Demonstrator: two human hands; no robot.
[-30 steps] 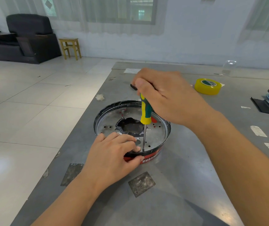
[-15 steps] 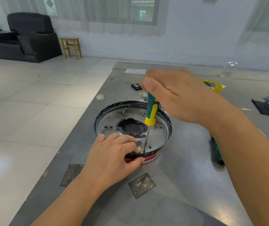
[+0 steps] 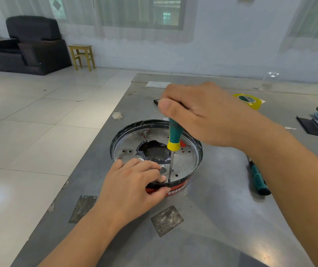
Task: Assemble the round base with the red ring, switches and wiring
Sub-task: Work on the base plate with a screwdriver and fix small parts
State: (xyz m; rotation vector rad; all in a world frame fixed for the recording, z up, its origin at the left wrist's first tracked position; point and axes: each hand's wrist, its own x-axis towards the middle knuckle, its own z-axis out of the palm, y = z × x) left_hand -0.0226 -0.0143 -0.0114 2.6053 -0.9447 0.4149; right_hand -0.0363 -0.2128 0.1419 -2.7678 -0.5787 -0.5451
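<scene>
Far off to the left of both hands, a dark armchair and a small yellow stool on the tiled floor.

On the grey table, left hand clamped on the near rim of the round base: fingers curled over the edge onto the metal plate inside, thumb pressed against the red ring on the outer wall. Base lying flat, open side up, stretching away beyond these fingertips, with a ragged dark hole in the middle of the plate and small holes scattered around it.

Just right of the left fingertips, the thin shaft of a screwdriver, nearly upright, tip down at the plate close to the near rim, almost touching the index finger. Green handle with yellow collar rising into the right hand, fingers wrapped round the top of the handle, thumb pointing left, hand poised above the far half of the base.

Behind the right knuckles, a roll of yellow tape. To the right, below the right forearm, a second screwdriver flat on the table, untouched. Further right, well apart from the fingers, a black strip.
</scene>
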